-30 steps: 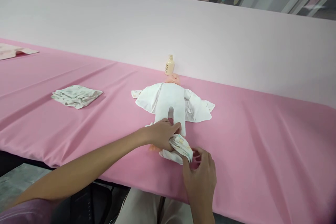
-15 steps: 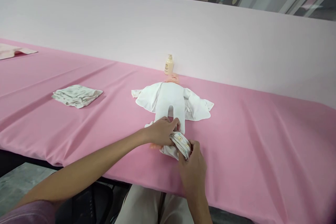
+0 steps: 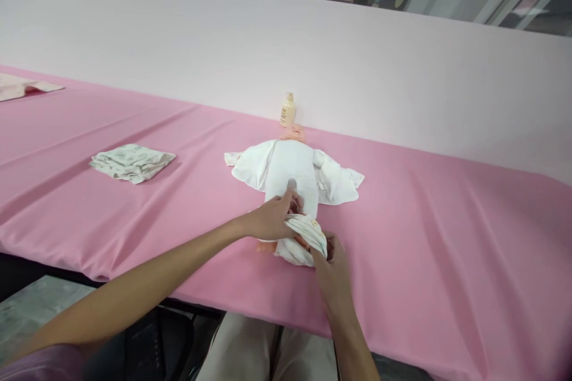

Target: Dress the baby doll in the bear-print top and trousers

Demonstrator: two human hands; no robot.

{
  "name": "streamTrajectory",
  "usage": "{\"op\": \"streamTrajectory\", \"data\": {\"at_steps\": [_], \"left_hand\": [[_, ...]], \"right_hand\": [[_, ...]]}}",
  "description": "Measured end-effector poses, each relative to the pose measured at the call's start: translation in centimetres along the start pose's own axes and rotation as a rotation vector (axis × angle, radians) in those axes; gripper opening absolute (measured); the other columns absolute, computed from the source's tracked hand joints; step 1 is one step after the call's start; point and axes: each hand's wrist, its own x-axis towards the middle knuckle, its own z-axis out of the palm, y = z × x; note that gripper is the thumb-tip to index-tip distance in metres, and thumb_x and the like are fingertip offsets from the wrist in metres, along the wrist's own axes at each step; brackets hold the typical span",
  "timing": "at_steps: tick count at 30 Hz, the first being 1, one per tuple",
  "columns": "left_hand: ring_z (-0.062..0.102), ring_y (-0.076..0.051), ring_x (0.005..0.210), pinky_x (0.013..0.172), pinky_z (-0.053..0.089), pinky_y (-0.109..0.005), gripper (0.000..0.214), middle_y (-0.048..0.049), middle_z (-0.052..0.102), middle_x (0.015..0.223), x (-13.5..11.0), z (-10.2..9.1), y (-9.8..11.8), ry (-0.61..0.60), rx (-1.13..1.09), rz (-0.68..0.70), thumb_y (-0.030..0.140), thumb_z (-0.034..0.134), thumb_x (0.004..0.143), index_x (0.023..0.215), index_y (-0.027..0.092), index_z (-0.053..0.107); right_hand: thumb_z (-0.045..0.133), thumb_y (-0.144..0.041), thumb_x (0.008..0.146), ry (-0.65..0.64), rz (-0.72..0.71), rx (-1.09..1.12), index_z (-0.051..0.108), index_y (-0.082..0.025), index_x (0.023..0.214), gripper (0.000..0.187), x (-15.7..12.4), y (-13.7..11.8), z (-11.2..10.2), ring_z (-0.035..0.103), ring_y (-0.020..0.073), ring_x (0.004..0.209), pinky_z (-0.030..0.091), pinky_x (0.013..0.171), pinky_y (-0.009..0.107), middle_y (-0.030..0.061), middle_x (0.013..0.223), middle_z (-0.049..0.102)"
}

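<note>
A baby doll (image 3: 295, 132) lies on its back, head away from me, in a white baby top (image 3: 290, 161) with the sleeves spread out. Printed white baby pants (image 3: 297, 253) are bunched at its lower legs, and one bare foot (image 3: 267, 246) pokes out on the left. My left hand (image 3: 270, 218) is closed on the upper edge of the gathered cloth, its thumb by the doll's legs. From the right, my right hand (image 3: 335, 268) pinches the other side of the same cloth. The doll's other foot is mostly hidden among fabric and fingers.
A cream pump bottle (image 3: 288, 111) stands behind the doll's head against the white wall panel (image 3: 286, 47). Folded printed cloth (image 3: 133, 163) lies to the left on the pink table cover (image 3: 214, 149). A pale pink cloth (image 3: 24, 87) is at the far left.
Both hands have shifted slightly with the cloth, which is now spread wider between them around the doll's foot. My right hand has moved a little to the right.
</note>
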Motion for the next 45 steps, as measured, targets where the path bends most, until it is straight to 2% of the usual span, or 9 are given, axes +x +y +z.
{"op": "streamTrajectory", "data": {"at_steps": [6,14,20,25,31,37,40,43,45], "left_hand": [[0.066,-0.025,0.11,0.089,0.055,-0.039,0.057,-0.0099,0.066,0.123,-0.4,-0.1,-0.8,0.036,-0.256,0.018,0.04,0.082,0.083,0.124,0.023,0.047],[0.067,-0.025,0.107,0.085,0.051,-0.035,0.04,-0.0049,0.07,0.114,-0.7,-0.9,-0.6,0.008,-0.249,0.057,0.026,0.075,0.084,0.117,0.023,0.054],[0.065,-0.031,0.114,0.085,0.052,-0.038,0.054,-0.0083,0.07,0.119,-0.5,-0.3,-0.2,0.009,-0.08,0.033,0.036,0.079,0.08,0.126,0.022,0.055],[0.059,-0.037,0.124,0.086,0.051,-0.04,0.051,-0.0096,0.069,0.116,-0.3,-0.2,-0.1,0.035,0.091,-0.008,0.035,0.082,0.072,0.117,0.023,0.059],[0.069,-0.027,0.103,0.077,0.053,-0.035,0.044,-0.0065,0.07,0.113,-0.5,-1.3,0.1,-0.064,-0.06,0.001,0.029,0.073,0.08,0.121,0.022,0.059],[0.07,-0.027,0.098,0.078,0.053,-0.036,0.051,-0.0092,0.073,0.114,-1.4,-2.3,0.2,-0.084,0.033,0.12,0.05,0.08,0.086,0.124,0.021,0.064],[0.07,-0.027,0.105,0.085,0.054,-0.037,0.049,-0.0096,0.073,0.123,-2.2,-3.1,-0.2,-0.065,-0.001,0.144,0.052,0.076,0.092,0.129,0.023,0.063],[0.068,-0.027,0.11,0.089,0.054,-0.038,0.044,-0.0089,0.071,0.128,-2.3,-3.7,-1.0,0.046,-0.039,0.105,0.055,0.067,0.099,0.13,0.024,0.063],[0.066,-0.026,0.11,0.088,0.053,-0.038,0.042,-0.008,0.071,0.127,-1.9,-4.2,-1.6,0.123,-0.063,0.063,0.058,0.057,0.104,0.128,0.024,0.064]], "right_hand": [[0.078,-0.03,0.076,-0.178,0.029,0.094,0.059,-0.027,0.125,0.053,2.3,-0.7,-0.7,0.07,0.0234,0.094,0.055,0.07,0.032,0.0051,0.117,0.075],[0.074,-0.032,0.08,-0.472,-0.125,-0.174,0.061,-0.024,0.106,0.03,6.3,-3.4,-2.9,0.057,0.0192,0.082,0.043,0.071,0.03,-0.0009,0.091,0.068],[0.065,-0.032,0.081,-0.579,-0.109,-0.228,0.056,-0.023,0.089,0.014,8.4,-4.7,-3.6,0.053,0.0189,0.081,0.039,0.069,0.029,-0.0022,0.082,0.059],[0.064,-0.034,0.085,-0.532,-0.083,-0.226,0.061,-0.024,0.098,0.016,8.3,-3.0,-3.7,0.058,0.0226,0.089,0.046,0.076,0.034,0.001,0.096,0.065],[0.068,-0.041,0.095,-0.73,-0.087,-0.215,0.063,-0.026,0.128,0.037,8.4,-2.7,-5.6,0.061,0.0283,0.115,0.051,0.096,0.042,0.0067,0.127,0.068],[0.078,-0.05,0.09,-0.861,-0.112,-0.273,0.065,-0.026,0.138,0.055,10.6,-3.3,-7.0,0.06,0.0338,0.128,0.05,0.108,0.05,0.0091,0.14,0.066],[0.065,-0.065,0.097,-0.861,-0.126,-0.217,0.072,-0.027,0.127,0.049,11.4,-3.4,-6.8,0.059,0.034,0.127,0.046,0.113,0.052,0.0084,0.134,0.069],[0.05,-0.068,0.104,-0.736,-0.133,-0.188,0.075,-0.027,0.108,0.048,12.3,-3.6,-5.4,0.061,0.0308,0.119,0.044,0.112,0.048,0.0059,0.118,0.073],[0.054,-0.067,0.103,-0.619,-0.14,-0.181,0.074,-0.026,0.097,0.046,13.2,-3.7,-4.0,0.062,0.0282,0.108,0.047,0.104,0.045,0.0039,0.106,0.073]]}}
